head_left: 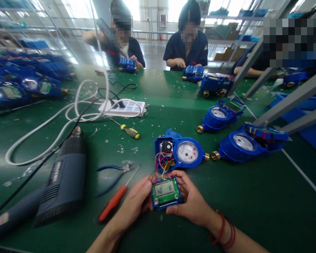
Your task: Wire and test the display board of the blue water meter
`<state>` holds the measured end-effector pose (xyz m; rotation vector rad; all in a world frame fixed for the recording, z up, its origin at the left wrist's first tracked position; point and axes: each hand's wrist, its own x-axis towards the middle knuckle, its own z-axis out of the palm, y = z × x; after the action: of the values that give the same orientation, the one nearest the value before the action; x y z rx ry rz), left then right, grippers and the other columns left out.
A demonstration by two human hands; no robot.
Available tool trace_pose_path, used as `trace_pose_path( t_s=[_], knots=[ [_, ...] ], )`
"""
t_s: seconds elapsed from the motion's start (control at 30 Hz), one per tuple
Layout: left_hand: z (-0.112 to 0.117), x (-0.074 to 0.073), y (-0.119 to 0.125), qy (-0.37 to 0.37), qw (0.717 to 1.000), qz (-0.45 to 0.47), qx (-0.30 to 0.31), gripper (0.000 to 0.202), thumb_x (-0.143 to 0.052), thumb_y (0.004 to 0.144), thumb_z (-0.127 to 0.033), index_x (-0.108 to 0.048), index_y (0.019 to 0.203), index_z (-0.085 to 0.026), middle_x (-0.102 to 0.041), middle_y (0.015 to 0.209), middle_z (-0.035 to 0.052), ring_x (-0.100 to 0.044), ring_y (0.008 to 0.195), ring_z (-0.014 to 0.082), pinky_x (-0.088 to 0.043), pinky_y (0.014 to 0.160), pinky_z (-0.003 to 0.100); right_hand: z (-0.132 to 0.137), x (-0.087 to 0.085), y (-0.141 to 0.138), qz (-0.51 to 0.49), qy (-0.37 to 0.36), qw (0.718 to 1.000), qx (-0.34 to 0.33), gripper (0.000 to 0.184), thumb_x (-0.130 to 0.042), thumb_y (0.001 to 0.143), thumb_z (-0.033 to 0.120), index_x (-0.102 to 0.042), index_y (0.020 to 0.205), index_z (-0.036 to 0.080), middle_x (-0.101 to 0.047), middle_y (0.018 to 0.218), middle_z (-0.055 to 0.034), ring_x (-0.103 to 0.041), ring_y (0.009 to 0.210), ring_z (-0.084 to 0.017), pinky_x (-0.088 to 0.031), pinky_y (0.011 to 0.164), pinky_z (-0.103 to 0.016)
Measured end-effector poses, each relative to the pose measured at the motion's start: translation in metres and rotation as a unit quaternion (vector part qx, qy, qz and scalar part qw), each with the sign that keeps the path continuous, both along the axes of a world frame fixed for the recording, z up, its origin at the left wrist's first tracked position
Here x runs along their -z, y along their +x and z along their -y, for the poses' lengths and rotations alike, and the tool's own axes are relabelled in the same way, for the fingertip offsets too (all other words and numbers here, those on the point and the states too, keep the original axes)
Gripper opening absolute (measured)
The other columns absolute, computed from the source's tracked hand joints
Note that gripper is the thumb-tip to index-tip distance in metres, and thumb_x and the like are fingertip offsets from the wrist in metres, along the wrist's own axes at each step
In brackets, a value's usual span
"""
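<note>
Between my two hands is a small display module (165, 192), a green circuit board with an LCD in a blue frame. My left hand (138, 196) grips its left edge, and my right hand (191, 198) is closed round its right side. Thin coloured wires (163, 163) run from its top into the opened box of a blue water meter (188, 153), which lies just beyond with its round dial facing up and a brass fitting on the right. An orange-handled screwdriver (113, 203) and blue-handled cutting pliers (116, 172) lie left of my left hand.
A heat gun (65, 175) lies at left, near a white power strip (126, 108) with looped cables. A yellow-black screwdriver (130, 131) is beyond the pliers. More meters (243, 142) stand at right; others are piled far left. Grey metal bars (292, 95) slant across the right. Co-workers sit opposite.
</note>
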<state>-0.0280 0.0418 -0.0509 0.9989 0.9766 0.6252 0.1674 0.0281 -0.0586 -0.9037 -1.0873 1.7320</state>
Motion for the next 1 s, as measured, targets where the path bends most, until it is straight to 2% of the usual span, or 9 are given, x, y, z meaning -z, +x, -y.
trace_pose_path(
  t_s=[0.17, 0.27, 0.37, 0.6, 0.7, 0.83, 1.0],
  knots=[
    [0.0, 0.004, 0.001, -0.015, 1.0, -0.02, -0.009, 0.041, -0.034, 0.091, -0.05, -0.05, 0.11, -0.017, -0.047, 0.061, -0.0027, -0.034, 0.05, 0.0071, -0.02, 0.044, 0.019, 0.01, 0.002, -0.004, 0.077, 0.053, 0.995, 0.044, 0.075, -0.085, 0.057, 0.017, -0.042, 0.118, 0.026, -0.061, 0.115, -0.0059, -0.06, 0.105, -0.023, -0.048, 0.089, -0.036],
    [-0.001, 0.002, 0.001, -0.005, 1.0, -0.025, -0.005, 0.042, -0.034, 0.092, -0.049, -0.049, 0.114, -0.016, -0.046, 0.058, -0.0034, -0.034, 0.047, 0.0068, -0.021, 0.042, 0.019, 0.013, 0.005, -0.005, 0.095, 0.073, 0.991, 0.064, 0.076, -0.085, 0.057, 0.02, -0.042, 0.12, 0.028, -0.059, 0.118, -0.0058, -0.059, 0.106, -0.023, -0.05, 0.089, -0.036],
    [-0.002, -0.002, 0.001, 0.013, 1.0, -0.018, 0.006, 0.041, -0.042, 0.09, -0.046, -0.048, 0.117, -0.017, -0.048, 0.063, -0.0027, -0.035, 0.049, 0.0065, -0.024, 0.044, 0.019, 0.014, 0.01, -0.002, 0.148, 0.1, 0.98, 0.092, 0.075, -0.084, 0.059, 0.024, -0.042, 0.121, 0.031, -0.057, 0.121, -0.0048, -0.058, 0.109, -0.024, -0.049, 0.091, -0.038],
    [-0.003, -0.001, 0.003, 0.0, 0.999, -0.03, -0.011, 0.03, -0.039, 0.091, -0.045, -0.048, 0.099, -0.017, -0.045, 0.054, -0.0055, -0.038, 0.045, 0.0069, -0.029, 0.044, 0.018, 0.016, 0.013, 0.002, 0.258, 0.195, 0.941, 0.102, 0.076, -0.082, 0.063, 0.03, -0.038, 0.124, 0.039, -0.055, 0.127, -0.002, -0.054, 0.115, -0.026, -0.045, 0.097, -0.042],
    [-0.001, 0.001, 0.003, 0.003, 0.999, -0.039, -0.024, 0.027, -0.04, 0.091, -0.045, -0.046, 0.088, -0.019, -0.045, 0.054, -0.006, -0.038, 0.045, 0.0062, -0.029, 0.044, 0.017, 0.016, 0.01, 0.003, 0.306, 0.222, 0.92, 0.102, 0.077, -0.081, 0.064, 0.032, -0.036, 0.125, 0.038, -0.057, 0.125, -0.0037, -0.056, 0.113, -0.027, -0.048, 0.094, -0.044],
    [0.001, 0.001, 0.003, 0.009, 0.998, -0.057, -0.021, 0.027, -0.04, 0.09, -0.046, -0.046, 0.084, -0.02, -0.045, 0.053, -0.0066, -0.038, 0.044, 0.006, -0.029, 0.043, 0.017, 0.016, 0.005, 0.005, 0.345, 0.259, 0.896, 0.101, 0.078, -0.081, 0.064, 0.037, -0.035, 0.127, 0.035, -0.059, 0.122, -0.0062, -0.059, 0.109, -0.028, -0.051, 0.09, -0.042],
    [0.003, -0.001, 0.003, 0.017, 0.997, -0.08, -0.016, 0.029, -0.042, 0.09, -0.046, -0.046, 0.077, -0.02, -0.041, 0.057, -0.0063, -0.035, 0.046, 0.0051, -0.027, 0.042, 0.016, 0.017, 0.002, 0.004, 0.337, 0.25, 0.901, 0.108, 0.081, -0.082, 0.059, 0.041, -0.036, 0.126, 0.034, -0.061, 0.117, -0.0054, -0.062, 0.101, -0.027, -0.052, 0.087, -0.041]
  ],
)
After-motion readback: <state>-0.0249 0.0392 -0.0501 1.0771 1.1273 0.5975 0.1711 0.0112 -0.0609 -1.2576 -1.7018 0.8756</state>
